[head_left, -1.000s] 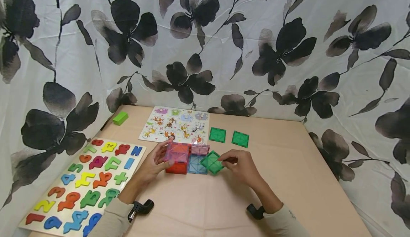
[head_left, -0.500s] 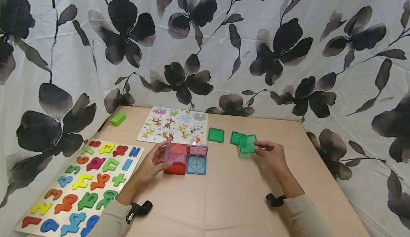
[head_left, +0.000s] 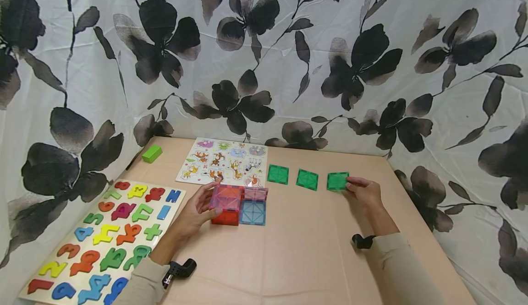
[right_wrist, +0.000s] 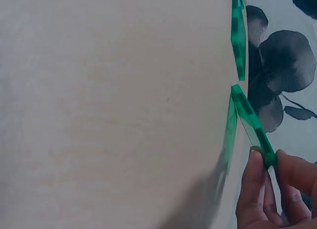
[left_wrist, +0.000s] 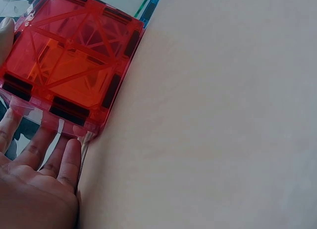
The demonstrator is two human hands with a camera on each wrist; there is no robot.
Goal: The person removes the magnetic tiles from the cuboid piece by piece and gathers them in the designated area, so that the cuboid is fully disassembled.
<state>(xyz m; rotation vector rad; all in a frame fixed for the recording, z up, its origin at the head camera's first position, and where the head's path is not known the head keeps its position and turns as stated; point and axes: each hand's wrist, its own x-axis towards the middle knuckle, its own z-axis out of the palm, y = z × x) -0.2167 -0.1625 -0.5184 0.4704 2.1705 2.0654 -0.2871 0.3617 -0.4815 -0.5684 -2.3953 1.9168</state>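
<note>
My left hand [head_left: 197, 211] holds a cube of magnetic tiles [head_left: 227, 203], pink on top and red in front, with the thumb on one side and the fingers [left_wrist: 59, 157] along the other. The red face [left_wrist: 69, 60] fills the left wrist view. A blue tile [head_left: 253, 212] lies flat against the cube, with a pink tile [head_left: 256, 193] behind it. My right hand [head_left: 364, 192] pinches a green tile [head_left: 337, 181] at the right end of a row. In the right wrist view this green tile [right_wrist: 250, 120] is tilted, far edge on the table, near edge raised between the fingertips [right_wrist: 257, 184].
Two more green tiles [head_left: 278, 174] [head_left: 307, 179] lie flat left of the held one. An animal puzzle board [head_left: 224, 160] is behind the cube, a number puzzle board [head_left: 103, 231] lies at the left, and a green block [head_left: 151, 153] sits far left. A flowered curtain [head_left: 264, 57] surrounds the table [head_left: 297, 254].
My right hand carried the green tile from beside the cube rightward, past the two flat green tiles, to the end of the row. The left hand stayed on the cube.
</note>
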